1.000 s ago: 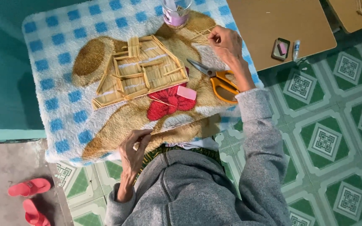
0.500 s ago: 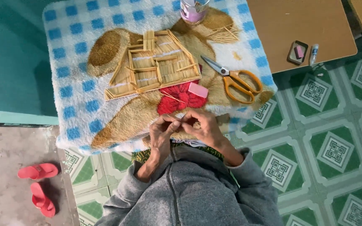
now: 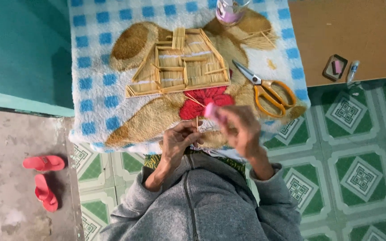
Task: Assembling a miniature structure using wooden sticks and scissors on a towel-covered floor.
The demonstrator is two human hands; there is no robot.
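Green patterned floor tiles surround a low table draped in a blue-checked plush blanket (image 3: 90, 85). Near its front edge, below the stick house model (image 3: 179, 67), the left hand (image 3: 177, 143) pinches a thin wooden stick (image 3: 197, 122) upright, its long axis pointing toward the model. Just beside the stick, the blurred right hand (image 3: 240, 129) grips a small pink object (image 3: 210, 110) at its fingertips, touching or nearly so. Orange-handled scissors (image 3: 266, 89) lie beside the model.
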